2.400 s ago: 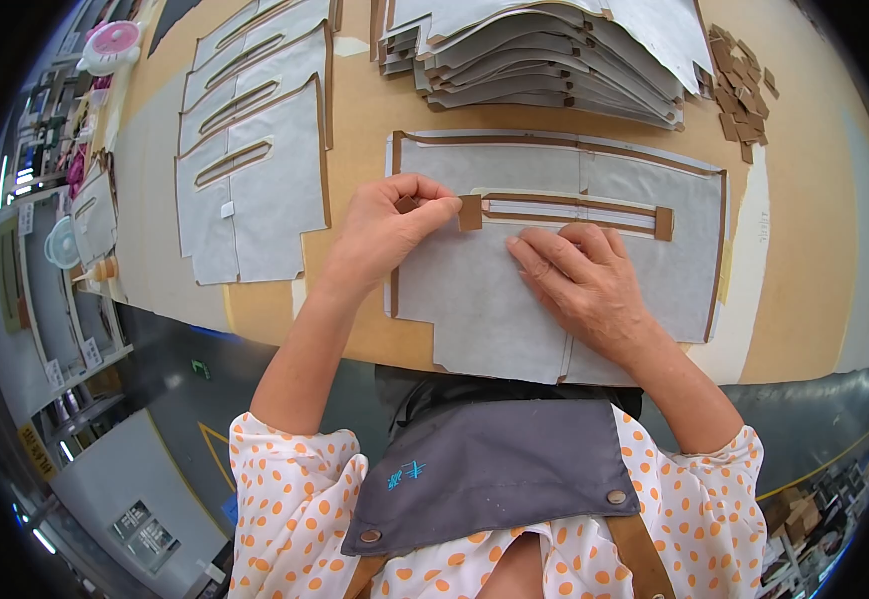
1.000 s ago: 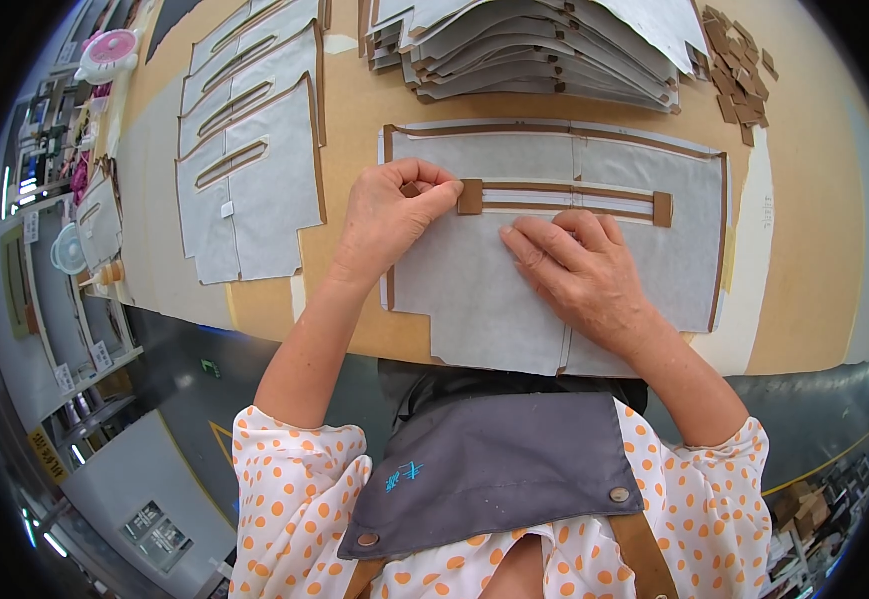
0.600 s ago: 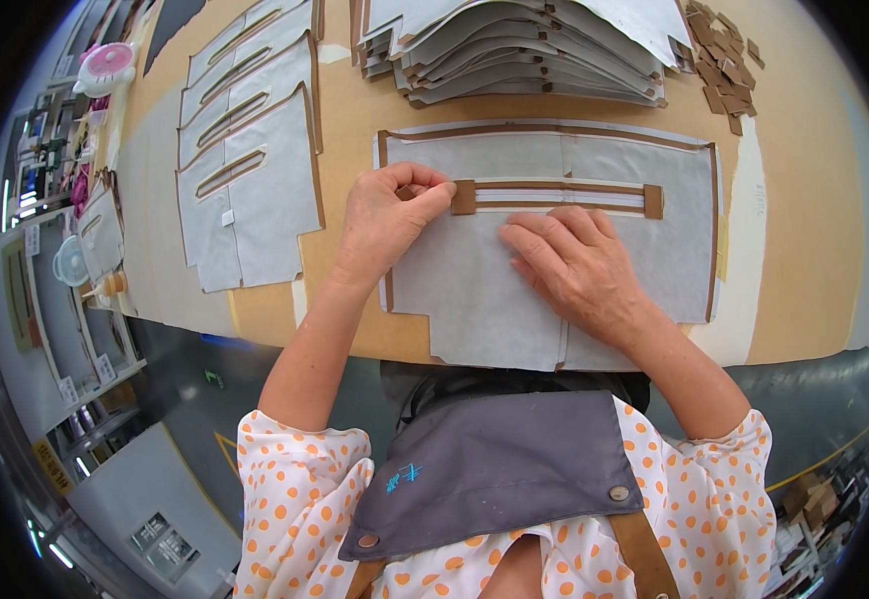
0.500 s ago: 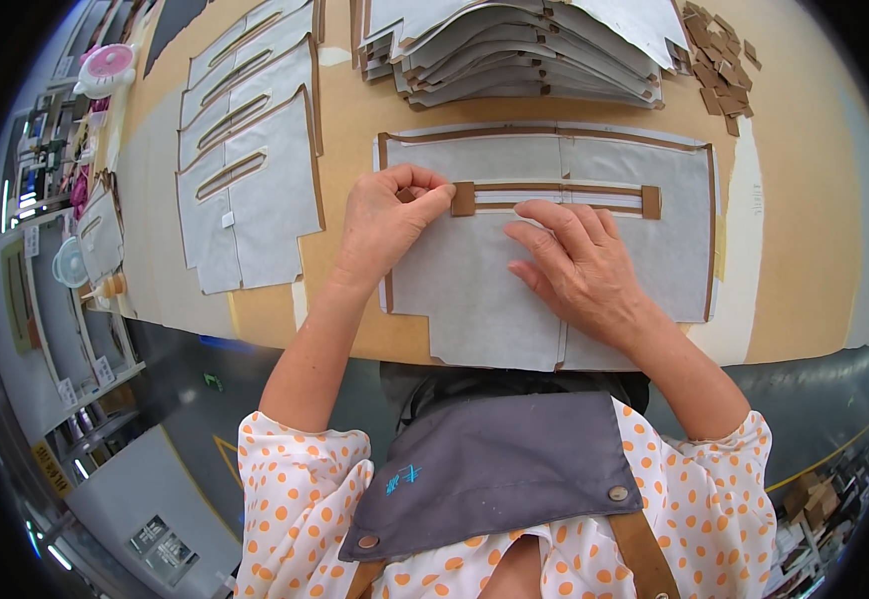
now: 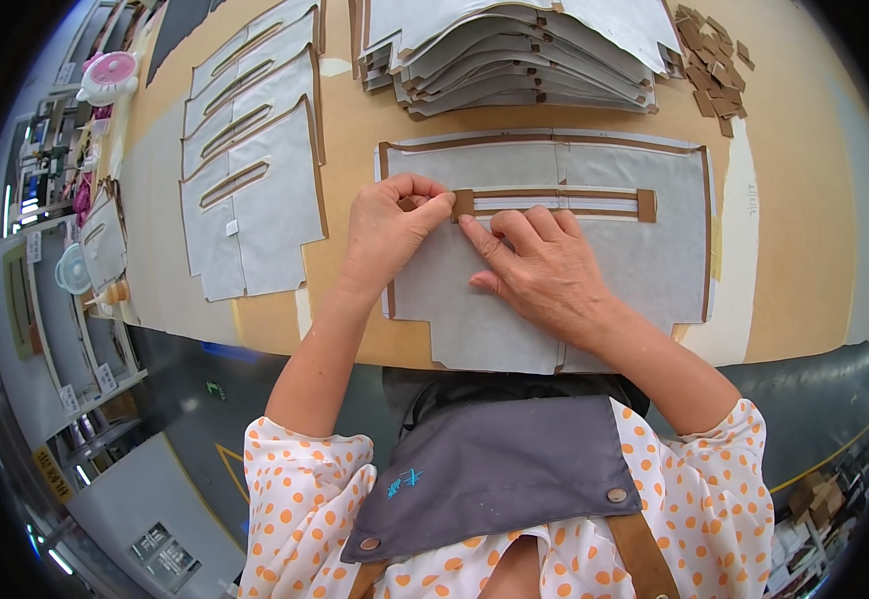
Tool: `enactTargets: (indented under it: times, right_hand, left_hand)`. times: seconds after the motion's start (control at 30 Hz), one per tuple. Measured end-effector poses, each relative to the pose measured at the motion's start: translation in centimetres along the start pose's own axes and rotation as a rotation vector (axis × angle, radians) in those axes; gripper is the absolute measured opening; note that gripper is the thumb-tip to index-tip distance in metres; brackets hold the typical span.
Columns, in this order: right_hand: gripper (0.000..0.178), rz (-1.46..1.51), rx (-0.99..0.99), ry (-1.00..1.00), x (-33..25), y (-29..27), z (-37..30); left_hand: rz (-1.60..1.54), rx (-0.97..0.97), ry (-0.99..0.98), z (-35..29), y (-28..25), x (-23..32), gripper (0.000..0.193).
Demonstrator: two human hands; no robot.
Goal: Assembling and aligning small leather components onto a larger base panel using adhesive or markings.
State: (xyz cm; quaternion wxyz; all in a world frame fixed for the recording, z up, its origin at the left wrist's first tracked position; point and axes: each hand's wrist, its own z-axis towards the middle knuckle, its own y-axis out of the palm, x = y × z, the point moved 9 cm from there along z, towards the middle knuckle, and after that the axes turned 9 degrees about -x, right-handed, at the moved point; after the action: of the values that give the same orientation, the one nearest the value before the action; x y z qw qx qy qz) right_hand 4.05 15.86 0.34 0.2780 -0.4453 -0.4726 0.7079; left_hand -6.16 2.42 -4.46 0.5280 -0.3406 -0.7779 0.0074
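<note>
Shifted leftward since the earlier frame, the right hand, loosely spread and holding nothing visible, touches the brown tab at the left end of the grey panel's slot; the left hand, curled around a second brown piece, meets the tab's edge.

On my feed I see a pink-and-white round object by the left edge of the worktop, a pale-blue round one farther nearward, and brown boxes beyond the near right corner.

Orange-dotted white sleeves, dark grey apron
</note>
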Motion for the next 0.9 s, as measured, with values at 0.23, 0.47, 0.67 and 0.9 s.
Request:
enactTargets:
  times: [0.23, 0.47, 0.67, 0.9]
  right_hand:
    - [0.058, 0.007, 0.003, 0.009, 0.2, 0.3, -0.1]
    - [0.057, 0.023, 0.003, 0.021, 0.4, 0.2, -0.1]
    - [0.056, 0.033, 0.019, 0.012, 0.4, 0.1, 0.0]
    - [0.052, 0.011, 0.015, 0.016, 0.1, -0.2, 0.0]
  left_hand:
    - [0.016, 0.024, 0.037, 0.0, 0.0, 0.1, 0.017]
    - [0.031, 0.002, 0.05, 0.3, 0.3, 0.5, 0.021]
    - [0.087, 0.013, 0.005, 0.4, 0.2, 0.8, 0.021]
    - [0.001, -0.021, 0.006, 0.4, 0.5, 0.6, 0.025]
